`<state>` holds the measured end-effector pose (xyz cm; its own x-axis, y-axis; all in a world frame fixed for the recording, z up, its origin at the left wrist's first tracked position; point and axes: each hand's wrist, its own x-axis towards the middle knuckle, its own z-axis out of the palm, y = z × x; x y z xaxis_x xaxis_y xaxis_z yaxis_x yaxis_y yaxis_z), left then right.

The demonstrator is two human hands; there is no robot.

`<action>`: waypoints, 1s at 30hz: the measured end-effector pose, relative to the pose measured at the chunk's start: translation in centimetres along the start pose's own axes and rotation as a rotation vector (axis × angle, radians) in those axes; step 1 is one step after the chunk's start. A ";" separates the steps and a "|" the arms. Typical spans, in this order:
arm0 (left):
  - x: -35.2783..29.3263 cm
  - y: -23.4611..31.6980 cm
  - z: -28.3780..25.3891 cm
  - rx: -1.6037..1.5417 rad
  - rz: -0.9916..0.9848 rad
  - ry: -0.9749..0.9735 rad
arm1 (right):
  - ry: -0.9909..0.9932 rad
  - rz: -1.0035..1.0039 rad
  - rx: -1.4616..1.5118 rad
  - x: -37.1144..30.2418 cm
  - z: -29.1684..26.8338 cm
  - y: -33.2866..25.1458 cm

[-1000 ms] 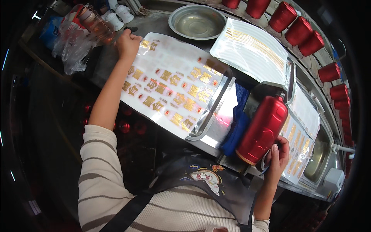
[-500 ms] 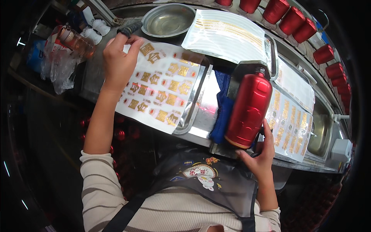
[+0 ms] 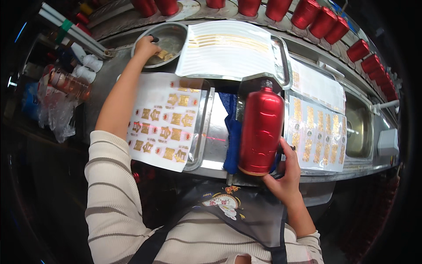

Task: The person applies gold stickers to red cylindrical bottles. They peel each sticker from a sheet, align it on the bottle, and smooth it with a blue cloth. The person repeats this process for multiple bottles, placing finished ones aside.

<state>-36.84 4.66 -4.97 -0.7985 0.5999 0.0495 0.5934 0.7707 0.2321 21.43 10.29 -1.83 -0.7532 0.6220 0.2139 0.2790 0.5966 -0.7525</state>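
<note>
My left hand (image 3: 146, 47) reaches into a round metal basin (image 3: 139, 36) at the back left, fingers pinched on a small gold decal (image 3: 164, 54). A black cover sits on one of its fingers. Below the basin, a white decal sheet (image 3: 149, 92) with gold characters and small red marks lies over a metal tray (image 3: 203, 136). At centre right, a shiny red bottle (image 3: 262, 127) lies with its neck pointing away from me. My right hand (image 3: 286, 178) holds its lower end, thumb at the base and fingers along the right side, partly hidden.
Blue cloth (image 3: 233, 141) lies left of the bottle. Behind is a sheet of thin gold strips (image 3: 228, 46); a gold-patterned sheet (image 3: 311, 152) lies right, before a sink (image 3: 358, 138). Red bottles (image 3: 277, 9) line a curved conveyor at the back. A plastic bag (image 3: 61, 116) hangs left.
My left hand has moved from the decal sheet's upper left corner into the basin, now with a gold decal. My right hand stays at the bottle's base. The whole view has shifted.
</note>
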 end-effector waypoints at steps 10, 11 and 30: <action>-13.9 6.4 -7.2 -0.755 0.276 0.214 | 0.024 -0.123 -0.074 0.2 -0.3 0.4; -16.3 7.7 -8.0 -0.703 0.297 0.217 | 0.030 -0.150 -0.084 0.3 -0.3 0.7; -25.9 24.0 -7.5 -0.915 0.642 -0.159 | -0.092 0.358 0.657 5.7 -1.5 -1.0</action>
<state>-2.63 6.03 6.62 -0.3115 0.8992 0.3073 0.5400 -0.0986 0.8359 17.74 14.04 1.11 -0.7380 0.6591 -0.1443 0.1250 -0.0766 -0.9892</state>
